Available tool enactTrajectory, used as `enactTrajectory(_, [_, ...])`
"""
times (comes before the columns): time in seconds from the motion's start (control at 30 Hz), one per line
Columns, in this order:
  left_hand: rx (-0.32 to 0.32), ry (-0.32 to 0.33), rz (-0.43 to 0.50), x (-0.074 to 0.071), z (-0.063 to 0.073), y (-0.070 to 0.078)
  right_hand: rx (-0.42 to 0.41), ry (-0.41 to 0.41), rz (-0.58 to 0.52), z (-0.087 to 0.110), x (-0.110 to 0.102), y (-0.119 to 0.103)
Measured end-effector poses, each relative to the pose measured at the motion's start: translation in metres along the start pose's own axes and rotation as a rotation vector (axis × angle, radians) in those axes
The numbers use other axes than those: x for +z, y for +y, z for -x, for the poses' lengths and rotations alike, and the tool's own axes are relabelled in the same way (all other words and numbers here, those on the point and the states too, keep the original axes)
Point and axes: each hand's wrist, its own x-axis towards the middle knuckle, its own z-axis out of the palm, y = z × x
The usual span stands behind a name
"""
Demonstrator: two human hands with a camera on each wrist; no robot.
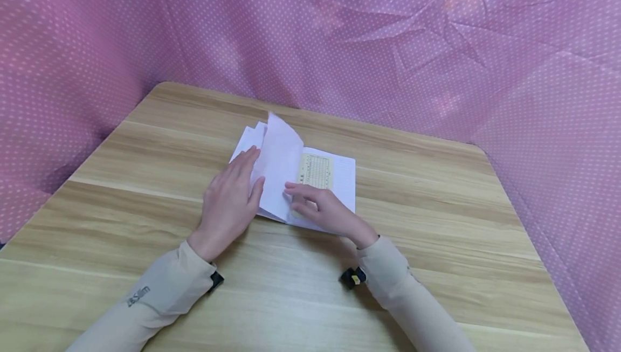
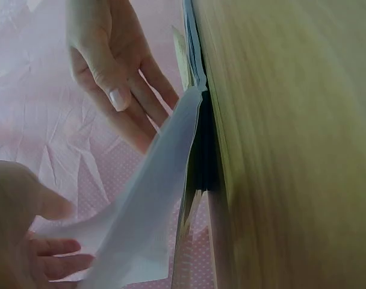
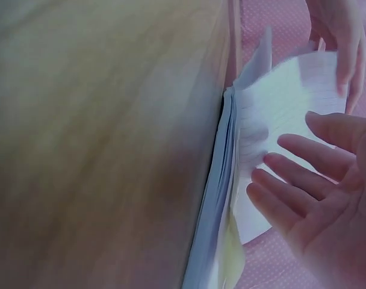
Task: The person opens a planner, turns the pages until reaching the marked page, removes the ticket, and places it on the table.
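Observation:
A notebook (image 1: 344,179) lies spread out on the table, with white pages and a cream printed slip (image 1: 317,170) on its right-hand page. One white leaf (image 1: 281,155) stands up from the spine and leans left. My left hand (image 1: 230,195) is beside this leaf, fingers mostly straight; whether it touches the paper is hard to tell. Over the slip's lower part hovers my right hand (image 1: 332,209), partly covering it. In the right wrist view the right hand's fingers (image 3: 291,189) are spread and hold nothing. Faint ruled lines show on the leaf there.
A wood-grain table (image 1: 436,266) with rounded far corners carries the notebook near its middle. Pink dotted cloth (image 1: 310,34) hangs behind the table and along both sides. Each sleeve has a small black device at the wrist, the right one (image 1: 352,277) marked yellow.

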Motion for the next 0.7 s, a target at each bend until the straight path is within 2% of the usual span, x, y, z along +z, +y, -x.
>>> enactTrajectory(0.13, [-0.012,-0.093,-0.071,0.001,0.001,-0.004,0.012,-0.054,0.087,-0.006,0.004,-0.004])
enactTrajectory(0.33, [0.016,-0.225,-0.188,0.003,0.004,-0.008,0.072,-0.136,0.150,-0.013,0.010,-0.010])
enactTrajectory(0.43, [0.039,-0.310,-0.210,0.005,0.007,-0.009,0.078,-0.171,0.178,-0.014,0.012,-0.012])
enactTrajectory(0.6, [0.031,-0.458,-0.226,0.007,0.009,-0.011,0.060,-0.199,0.224,-0.016,0.014,-0.014])
enactTrajectory(0.7, [0.025,-0.502,-0.229,0.007,0.010,-0.012,0.061,-0.204,0.235,-0.017,0.015,-0.014])
